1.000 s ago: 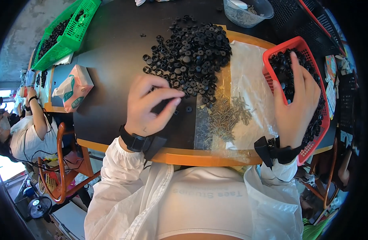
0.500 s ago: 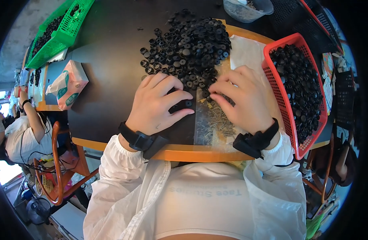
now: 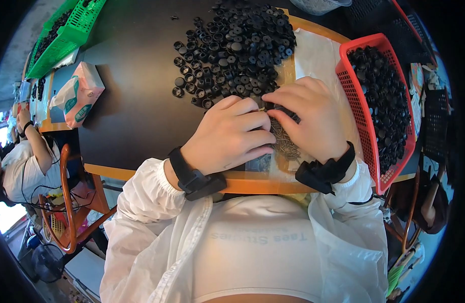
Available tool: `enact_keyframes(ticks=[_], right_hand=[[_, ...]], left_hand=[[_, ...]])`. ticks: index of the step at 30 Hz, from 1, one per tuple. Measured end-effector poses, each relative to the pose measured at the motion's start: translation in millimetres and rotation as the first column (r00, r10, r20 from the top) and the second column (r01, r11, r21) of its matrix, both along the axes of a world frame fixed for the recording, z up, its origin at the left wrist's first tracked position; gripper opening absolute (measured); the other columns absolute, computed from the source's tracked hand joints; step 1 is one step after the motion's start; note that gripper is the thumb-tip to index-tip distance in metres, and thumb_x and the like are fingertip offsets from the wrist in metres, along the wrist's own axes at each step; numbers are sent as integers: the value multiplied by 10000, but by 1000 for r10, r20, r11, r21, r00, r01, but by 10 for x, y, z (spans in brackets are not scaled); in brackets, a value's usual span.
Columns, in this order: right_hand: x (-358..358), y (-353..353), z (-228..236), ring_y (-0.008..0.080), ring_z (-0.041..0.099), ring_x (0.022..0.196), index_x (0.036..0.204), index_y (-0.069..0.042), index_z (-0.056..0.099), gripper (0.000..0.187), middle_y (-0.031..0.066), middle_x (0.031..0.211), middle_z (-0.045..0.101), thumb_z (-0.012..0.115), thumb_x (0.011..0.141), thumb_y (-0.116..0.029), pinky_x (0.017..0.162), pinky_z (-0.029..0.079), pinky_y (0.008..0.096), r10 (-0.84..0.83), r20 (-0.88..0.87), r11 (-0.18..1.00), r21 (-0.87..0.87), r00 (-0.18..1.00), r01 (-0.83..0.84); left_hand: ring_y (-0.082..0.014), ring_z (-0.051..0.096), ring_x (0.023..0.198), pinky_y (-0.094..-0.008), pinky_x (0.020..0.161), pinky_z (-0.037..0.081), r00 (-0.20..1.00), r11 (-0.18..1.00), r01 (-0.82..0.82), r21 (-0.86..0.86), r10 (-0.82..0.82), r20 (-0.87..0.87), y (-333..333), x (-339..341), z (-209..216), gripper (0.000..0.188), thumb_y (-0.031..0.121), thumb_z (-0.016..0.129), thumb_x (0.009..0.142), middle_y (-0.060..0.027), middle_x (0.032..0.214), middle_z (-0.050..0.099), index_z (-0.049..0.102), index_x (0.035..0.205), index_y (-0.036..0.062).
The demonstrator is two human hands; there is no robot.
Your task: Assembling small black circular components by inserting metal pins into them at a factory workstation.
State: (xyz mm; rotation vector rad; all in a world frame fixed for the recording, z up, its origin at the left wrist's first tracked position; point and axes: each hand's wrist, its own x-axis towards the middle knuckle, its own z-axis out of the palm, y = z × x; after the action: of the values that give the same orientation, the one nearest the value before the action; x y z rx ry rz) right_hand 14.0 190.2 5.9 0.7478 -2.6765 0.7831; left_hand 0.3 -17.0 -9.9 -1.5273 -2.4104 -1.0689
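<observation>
My left hand is closed, its fingers curled and their tips meeting those of my right hand. What its fingertips hold, if anything, is hidden. My right hand pinches a small black round plastic cap between thumb and fingers, largely covered by them. Just beyond both hands lies a heap of black round plastic caps, some hollow side up, others showing a centre hole. Under and beside my right hand, thin metal screws lie in a loose pile near the table's front edge.
A red basket full of black parts stands at the right. On the left are a tissue box and a green basket with black pieces. A clear plastic bowl sits at the back. A co-worker is at the far left.
My left hand has moved right and its fingers have closed in, meeting my right hand. My right hand has shifted slightly, still pinching the cap. The whole view has shifted a little.
</observation>
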Motion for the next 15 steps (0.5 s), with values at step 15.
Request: enact_keyframes(ticks=[15], right_hand=[[22, 128, -62, 154, 653, 917, 1060, -21, 645, 254, 65, 1012, 682, 693, 812, -3, 872, 513, 291, 141, 445, 791, -588, 884, 170]], left_hand=[[-202, 605, 771, -315, 678, 472, 991, 992, -124, 18, 123, 51, 102, 5, 6, 208, 68, 775, 670, 5, 835, 652, 678, 842, 134]])
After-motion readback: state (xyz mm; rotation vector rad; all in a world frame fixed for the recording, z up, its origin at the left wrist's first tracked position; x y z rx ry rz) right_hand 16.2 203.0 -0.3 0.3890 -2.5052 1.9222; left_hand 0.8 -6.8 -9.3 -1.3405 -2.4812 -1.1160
